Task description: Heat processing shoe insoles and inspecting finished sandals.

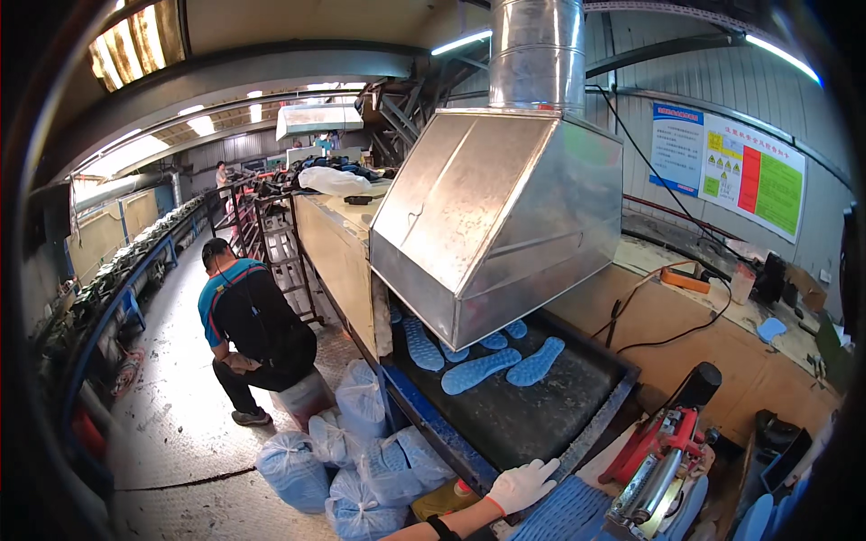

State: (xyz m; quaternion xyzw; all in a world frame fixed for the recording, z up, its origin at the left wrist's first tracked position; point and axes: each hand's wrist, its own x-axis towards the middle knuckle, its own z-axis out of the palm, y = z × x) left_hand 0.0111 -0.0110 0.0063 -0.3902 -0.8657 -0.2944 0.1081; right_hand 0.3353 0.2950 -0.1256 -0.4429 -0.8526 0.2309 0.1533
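Observation:
My left hand [523, 488], in a white glove with a dark band at the wrist, reaches in from the lower edge. Its fingers are stretched out beside the near rim [591, 424] of a black belt [505, 419], and I see nothing held in them. Several blue shoe soles lie on the belt under a metal hood, among them one long sole [480, 371] and another to its right [536, 362]. Just right of the glove is a group of blue ribbed soles [564, 516]. My right hand is out of sight.
A red machine with a metal roller [657, 478] stands at the lower right. The metal hood [487, 216] hangs over the belt. Clear bags of blue pieces [379, 469] crowd the floor at the belt's left. A seated person [257, 316] is farther left.

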